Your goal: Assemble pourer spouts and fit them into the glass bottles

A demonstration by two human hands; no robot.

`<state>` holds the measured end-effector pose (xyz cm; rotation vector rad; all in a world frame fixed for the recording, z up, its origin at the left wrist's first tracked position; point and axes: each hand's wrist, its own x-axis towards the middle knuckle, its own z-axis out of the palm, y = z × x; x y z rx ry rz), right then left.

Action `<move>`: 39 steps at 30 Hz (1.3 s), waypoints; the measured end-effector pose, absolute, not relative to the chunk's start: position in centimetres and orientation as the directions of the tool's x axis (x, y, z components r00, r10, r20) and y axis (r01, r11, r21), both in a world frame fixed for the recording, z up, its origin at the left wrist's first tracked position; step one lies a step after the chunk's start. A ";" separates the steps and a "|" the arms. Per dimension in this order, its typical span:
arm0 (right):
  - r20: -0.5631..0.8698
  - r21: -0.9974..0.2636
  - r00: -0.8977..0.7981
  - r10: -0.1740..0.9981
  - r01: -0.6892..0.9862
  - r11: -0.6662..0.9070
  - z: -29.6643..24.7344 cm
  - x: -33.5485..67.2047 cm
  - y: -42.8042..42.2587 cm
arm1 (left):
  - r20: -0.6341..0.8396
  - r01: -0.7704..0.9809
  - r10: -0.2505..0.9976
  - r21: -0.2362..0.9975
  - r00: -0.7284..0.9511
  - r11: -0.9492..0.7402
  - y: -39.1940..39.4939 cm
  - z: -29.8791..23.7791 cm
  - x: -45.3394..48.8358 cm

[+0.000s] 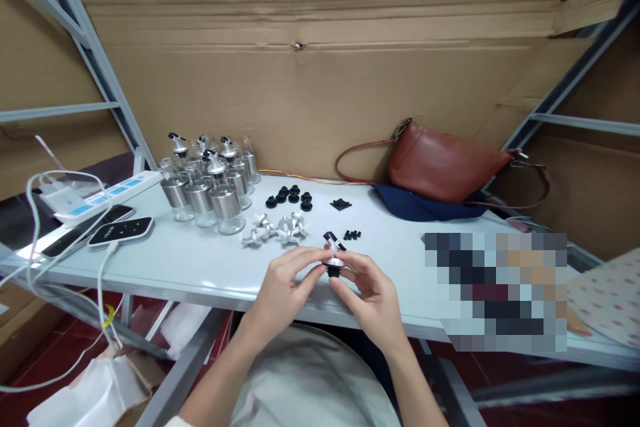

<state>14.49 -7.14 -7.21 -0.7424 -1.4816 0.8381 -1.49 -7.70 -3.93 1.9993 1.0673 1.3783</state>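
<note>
Both my hands meet over the near edge of the white table (200, 260). My left hand (285, 283) and my right hand (370, 290) pinch one small pourer cap (334, 259) between their fingertips; it is silver with a black spout on top and a black plug below. Just beyond lie several loose silver spout parts (273, 230), a few tiny black pieces (351, 235), several black rubber plugs (293, 197) and a flat black piece (341, 203). A cluster of glass bottles (213, 183) with steel sleeves stands at the back left, some with pourers fitted.
A brown leather bag (443, 163) rests on blue cloth (425, 203) at the back right. Two phones (120, 230) and a white power strip (100, 197) with cables sit at the left. Cardboard lines the wall; grey shelf struts flank both sides. A blurred patch covers the table's right.
</note>
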 end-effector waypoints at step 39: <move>0.816 -0.559 0.048 0.576 0.321 0.765 -5.9 14.7 -7.5 | 0.774 -0.058 0.569 0.578 -0.279 -0.814 -6.0 -1.7 -0.6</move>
